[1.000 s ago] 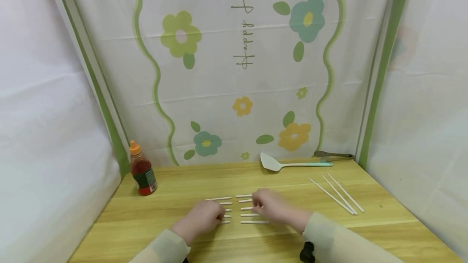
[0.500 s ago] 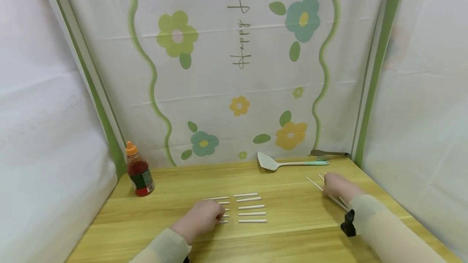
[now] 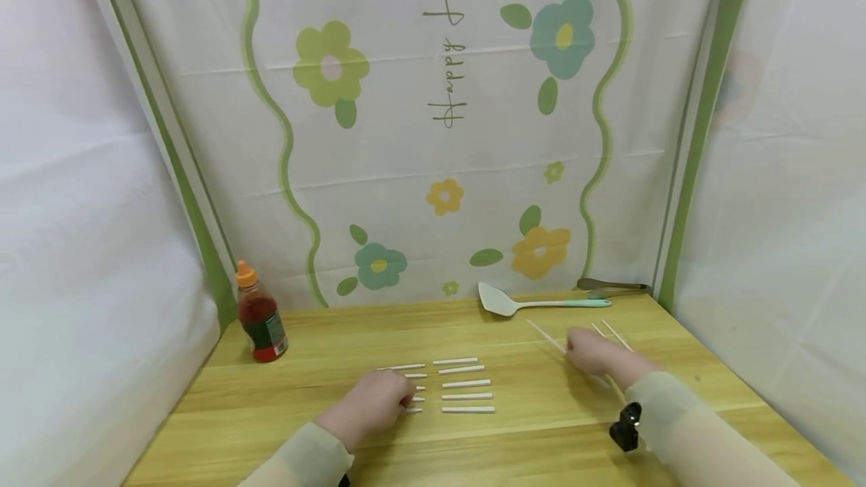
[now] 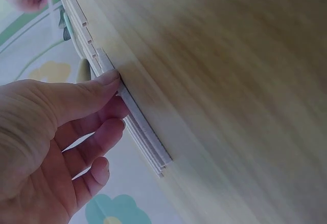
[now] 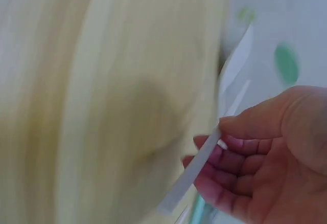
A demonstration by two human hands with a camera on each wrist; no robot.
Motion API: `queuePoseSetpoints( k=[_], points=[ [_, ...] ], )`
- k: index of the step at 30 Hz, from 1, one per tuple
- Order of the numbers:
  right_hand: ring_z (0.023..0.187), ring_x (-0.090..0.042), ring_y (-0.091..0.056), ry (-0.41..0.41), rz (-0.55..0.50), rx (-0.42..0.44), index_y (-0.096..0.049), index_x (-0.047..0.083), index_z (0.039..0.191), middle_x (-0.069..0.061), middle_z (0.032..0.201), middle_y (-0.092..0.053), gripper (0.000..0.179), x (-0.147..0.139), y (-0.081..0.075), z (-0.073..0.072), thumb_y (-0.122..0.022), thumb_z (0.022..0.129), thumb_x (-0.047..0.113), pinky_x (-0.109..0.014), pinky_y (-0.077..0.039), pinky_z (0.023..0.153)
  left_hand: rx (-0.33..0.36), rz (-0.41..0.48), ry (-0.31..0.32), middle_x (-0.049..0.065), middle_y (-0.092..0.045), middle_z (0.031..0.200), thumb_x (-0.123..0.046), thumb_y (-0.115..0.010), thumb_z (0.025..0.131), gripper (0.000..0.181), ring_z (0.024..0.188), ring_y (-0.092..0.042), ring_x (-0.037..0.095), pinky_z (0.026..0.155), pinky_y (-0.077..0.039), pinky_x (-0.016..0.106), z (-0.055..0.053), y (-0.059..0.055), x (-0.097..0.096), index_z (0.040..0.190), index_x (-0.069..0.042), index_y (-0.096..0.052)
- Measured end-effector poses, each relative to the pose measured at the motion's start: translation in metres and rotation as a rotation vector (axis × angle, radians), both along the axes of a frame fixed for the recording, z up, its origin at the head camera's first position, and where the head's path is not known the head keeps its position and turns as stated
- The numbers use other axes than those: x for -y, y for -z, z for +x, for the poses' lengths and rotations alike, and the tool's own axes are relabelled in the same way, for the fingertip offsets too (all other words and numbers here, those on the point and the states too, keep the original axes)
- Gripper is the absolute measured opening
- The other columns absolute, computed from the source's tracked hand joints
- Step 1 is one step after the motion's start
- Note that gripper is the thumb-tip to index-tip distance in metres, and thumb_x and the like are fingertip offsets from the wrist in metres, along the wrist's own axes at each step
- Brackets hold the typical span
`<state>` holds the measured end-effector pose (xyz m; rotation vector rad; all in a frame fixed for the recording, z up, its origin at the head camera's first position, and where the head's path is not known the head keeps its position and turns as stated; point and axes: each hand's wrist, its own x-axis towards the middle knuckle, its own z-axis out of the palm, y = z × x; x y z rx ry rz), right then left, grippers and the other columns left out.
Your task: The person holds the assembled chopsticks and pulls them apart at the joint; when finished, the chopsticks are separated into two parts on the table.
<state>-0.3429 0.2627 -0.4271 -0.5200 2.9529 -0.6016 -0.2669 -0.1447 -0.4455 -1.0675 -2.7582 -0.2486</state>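
Two groups of short, thin white sticks lie end to end across the middle of the wooden table, the right group (image 3: 467, 383) in full view. Over the left group is my left hand (image 3: 370, 406), which covers most of it. Its thumb and index finger pinch the nearest white stick (image 4: 145, 124), which lies along the tabletop. My right hand (image 3: 598, 353) is farther right, pinching a longer white stick (image 5: 189, 178) between thumb and fingers. That stick slants, both ends jutting out past the hand. Behind the hand lie two more loose sticks (image 3: 617, 334), partly hidden by it.
A sauce bottle (image 3: 262, 325) with an orange cap stands at the left. Along the back edge lie a pale spatula (image 3: 497, 300) and dark tongs (image 3: 612, 285). A flowered white curtain (image 3: 406, 141) hangs behind, and white cloth flanks both sides.
My right hand has gone from the right group of short sticks to the long sticks at the right, picked one up and moved back left with it. The left hand stays put.
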Motion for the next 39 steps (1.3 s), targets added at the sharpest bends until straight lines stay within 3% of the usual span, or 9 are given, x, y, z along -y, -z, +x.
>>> queuePoseSetpoints(
  k=[6, 11, 14, 16, 20, 24, 27, 33, 39],
  points=[
    [0.072, -0.016, -0.049, -0.277, -0.185, 0.023, -0.051, 0.003, 0.094, -0.006, 0.081, -0.051, 0.01, 0.071, -0.014, 0.02, -0.051, 0.098, -0.006, -0.033, -0.043, 0.063, 0.054, 0.063, -0.049, -0.015, -0.045, 0.062, -0.006, -0.08, 0.078, 0.031, 0.056, -0.04, 0.004, 0.053, -0.038, 0.024, 0.0, 0.003, 0.005, 0.066, -0.019, -0.054],
    [0.081, -0.01, -0.05, -0.446, -0.151, 0.025, -0.058, 0.005, 0.1, -0.002, 0.092, -0.056, 0.009, 0.116, -0.014, 0.039, -0.05, 0.101, 0.001, -0.031, -0.045, 0.071, -0.01, 0.148, -0.081, -0.008, -0.054, 0.079, -0.025, -0.083, 0.08, 0.027, 0.065, -0.048, 0.005, 0.056, -0.043, 0.025, 0.001, -0.006, -0.003, 0.088, -0.013, -0.06],
    [0.08, -0.006, -0.05, -0.503, -0.121, 0.007, -0.059, 0.009, 0.099, 0.005, 0.09, -0.054, 0.009, 0.137, -0.014, 0.05, -0.052, 0.102, 0.005, -0.029, -0.046, 0.071, -0.062, 0.16, -0.053, -0.003, -0.058, 0.09, -0.034, -0.079, 0.084, 0.037, 0.071, -0.053, 0.007, 0.06, -0.047, 0.026, 0.006, -0.015, -0.014, 0.107, -0.011, -0.061],
    [0.08, -0.005, -0.05, -0.521, -0.123, 0.003, -0.058, 0.013, 0.099, 0.009, 0.091, -0.053, 0.008, 0.148, -0.015, 0.056, -0.052, 0.103, 0.008, -0.027, -0.046, 0.071, -0.082, 0.154, -0.007, -0.004, -0.061, 0.092, -0.035, -0.075, 0.088, 0.035, 0.074, -0.056, 0.006, 0.064, -0.048, 0.025, 0.01, -0.019, -0.022, 0.111, -0.012, -0.063],
    [0.085, -0.003, -0.052, -0.554, -0.177, -0.009, -0.057, 0.019, 0.104, 0.013, 0.097, -0.054, 0.007, 0.164, -0.014, 0.064, -0.053, 0.103, 0.013, -0.025, -0.047, 0.074, -0.073, 0.183, 0.062, -0.009, -0.068, 0.092, -0.028, -0.068, 0.095, 0.02, 0.076, -0.06, 0.001, 0.066, -0.048, 0.02, 0.016, -0.02, -0.032, 0.11, -0.015, -0.067],
    [0.082, -0.002, -0.053, -0.572, -0.227, -0.067, -0.057, 0.02, 0.106, 0.011, 0.096, -0.057, 0.007, 0.169, -0.008, 0.067, -0.054, 0.103, 0.014, -0.023, -0.047, 0.072, -0.055, 0.229, 0.072, -0.01, -0.07, 0.098, -0.021, -0.065, 0.097, 0.016, 0.082, -0.062, 0.001, 0.068, -0.049, 0.018, 0.018, -0.019, -0.034, 0.111, -0.015, -0.069],
    [0.076, -0.001, -0.051, -0.571, -0.234, -0.116, -0.059, 0.02, 0.104, 0.009, 0.091, -0.058, 0.006, 0.168, -0.004, 0.069, -0.056, 0.102, 0.016, -0.022, -0.046, 0.067, 0.008, 0.239, 0.097, -0.01, -0.069, 0.096, -0.018, -0.062, 0.098, 0.012, 0.084, -0.062, 0.001, 0.07, -0.049, 0.018, 0.018, -0.019, -0.034, 0.108, -0.017, -0.069],
    [0.083, -0.001, -0.056, -0.622, -0.236, -0.299, -0.068, 0.016, 0.104, 0.009, 0.095, -0.061, 0.01, 0.164, 0.002, 0.072, -0.06, 0.099, 0.011, -0.02, -0.048, 0.072, 0.242, 0.361, 0.15, -0.003, -0.066, 0.089, -0.013, -0.056, 0.101, 0.012, 0.078, -0.056, 0.0, 0.068, -0.046, 0.018, 0.014, -0.015, -0.028, 0.099, -0.012, -0.068],
    [0.086, -0.003, -0.057, -0.591, -0.285, -0.248, -0.071, 0.01, 0.113, 0.007, 0.099, -0.063, 0.021, 0.154, 0.002, 0.068, -0.059, 0.098, 0.004, -0.023, -0.05, 0.073, 0.352, 0.464, 0.095, 0.003, -0.06, 0.079, -0.009, -0.058, 0.1, 0.012, 0.065, -0.044, 0.002, 0.06, -0.042, 0.022, 0.008, -0.01, -0.009, 0.089, -0.007, -0.062]
  ],
)
